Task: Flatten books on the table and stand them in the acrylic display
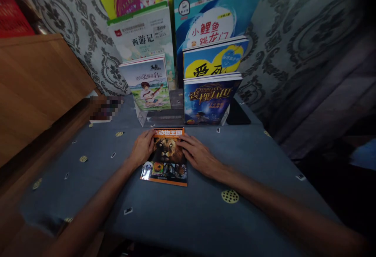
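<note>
A book with a lion on its cover (166, 159) lies flat on the grey-blue tablecloth (176, 210). My left hand (143, 146) rests on the book's left edge, fingers curled over its upper left corner. On the book's right edge lies my right hand (197, 154), its fingers stretched out and flat towards the top. Just behind the book stand two clear tiered racks of upright books: a guitar-player cover (149, 86) in the left rack and a dark blue starry cover (207, 100) in the right rack.
Taller books (205, 22) lean against the patterned wall behind the racks. A wooden cabinet (35, 80) stands at the left. A small book (101, 112) lies at the table's far left, a dark flat object (237, 114) right of the racks.
</note>
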Available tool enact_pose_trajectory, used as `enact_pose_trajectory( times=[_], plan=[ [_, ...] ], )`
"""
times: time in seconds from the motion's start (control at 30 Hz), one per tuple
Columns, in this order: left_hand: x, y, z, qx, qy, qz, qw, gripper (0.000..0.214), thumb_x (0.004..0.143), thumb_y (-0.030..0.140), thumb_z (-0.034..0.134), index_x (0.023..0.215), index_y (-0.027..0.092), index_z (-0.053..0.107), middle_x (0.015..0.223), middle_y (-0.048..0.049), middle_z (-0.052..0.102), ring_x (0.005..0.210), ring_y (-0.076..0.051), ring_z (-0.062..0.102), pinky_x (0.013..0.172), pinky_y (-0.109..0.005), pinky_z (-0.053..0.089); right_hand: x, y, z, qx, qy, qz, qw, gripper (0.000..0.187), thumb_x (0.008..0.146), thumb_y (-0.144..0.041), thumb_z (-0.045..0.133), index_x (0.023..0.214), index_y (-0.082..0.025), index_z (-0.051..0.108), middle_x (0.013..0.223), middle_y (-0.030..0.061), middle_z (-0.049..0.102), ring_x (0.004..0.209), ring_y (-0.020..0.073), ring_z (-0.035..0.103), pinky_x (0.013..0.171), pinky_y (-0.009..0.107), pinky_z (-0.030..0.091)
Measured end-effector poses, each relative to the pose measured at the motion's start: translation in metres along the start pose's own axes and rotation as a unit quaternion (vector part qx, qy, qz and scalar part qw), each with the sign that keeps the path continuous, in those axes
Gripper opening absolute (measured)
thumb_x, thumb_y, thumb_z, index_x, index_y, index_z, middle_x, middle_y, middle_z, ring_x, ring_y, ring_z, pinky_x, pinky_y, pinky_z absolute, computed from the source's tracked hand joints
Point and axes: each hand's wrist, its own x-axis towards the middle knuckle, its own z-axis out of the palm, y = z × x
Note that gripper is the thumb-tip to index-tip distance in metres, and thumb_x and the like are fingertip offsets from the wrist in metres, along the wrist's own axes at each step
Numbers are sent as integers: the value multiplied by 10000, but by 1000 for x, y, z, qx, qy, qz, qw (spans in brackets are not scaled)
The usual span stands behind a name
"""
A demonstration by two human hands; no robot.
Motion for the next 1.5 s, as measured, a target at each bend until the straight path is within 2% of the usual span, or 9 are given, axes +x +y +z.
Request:
enact_pose_trajectory(
  times=[0.17,0.47,0.7,0.93,1.1,1.2,1.37,1.5],
  plan=[
    [9,-2,1,17,-6,4,1000,329,958,141,401,1213,168,607,1231,-134,677,1141,-252,637,1029,-438,516,8,6,3,-1,10,-4,1000,377,949,-125,425,1238,-208,654,1349,124,644,1320,263,563,1150,562,427],
    [15,-4,4,-1,16,-1,1000,326,941,122,414,1190,185,615,1226,-114,670,1148,-247,626,1042,-440,504,16,10,4,-12,14,-7,1000,368,934,-110,430,1206,-204,659,1330,121,652,1281,257,583,1123,544,444],
    [13,-6,6,-11,31,-15,999,325,948,136,420,1200,188,617,1231,-109,678,1167,-241,621,1072,-449,483,25,1,1,-68,11,8,998,302,943,-154,463,1122,-184,704,1277,148,668,1272,317,554,1064,571,455],
    [14,-8,7,28,18,-12,999,368,955,139,423,1267,146,619,1294,-137,672,1204,-263,613,1080,-466,481,49,-5,9,-63,-22,-24,997,318,979,-208,476,1238,-174,658,1367,159,626,1345,289,520,1103,530,426],
    [15,-6,5,55,13,0,998,354,952,126,425,1232,161,639,1295,-122,674,1193,-262,615,1072,-459,486,60,-4,11,-55,-48,-8,997,351,1022,-266,435,1275,-134,639,1361,175,643,1348,277,536,1160,522,369],
    [16,-5,4,60,12,6,998,349,951,126,431,1229,159,640,1294,-130,673,1193,-267,611,1065,-466,487,61,-2,13,-56,-48,1,997,368,1023,-284,442,1275,-102,639,1369,194,638,1356,278,534,1175,517,352],
    [16,-6,4,58,11,8,998,349,959,138,424,1229,166,642,1283,-122,679,1188,-270,608,1065,-474,483,54,8,15,-76,-22,25,997,352,988,-261,492,1297,-160,628,1404,153,626,1373,265,521,1179,540,345],
    [15,-7,5,52,14,8,999,357,970,154,407,1240,158,640,1299,-129,671,1203,-271,600,1076,-479,475,45,18,10,-87,-5,51,995,365,969,-245,511,1304,-156,627,1397,161,630,1358,277,538,1173,556,356]
  ],
)
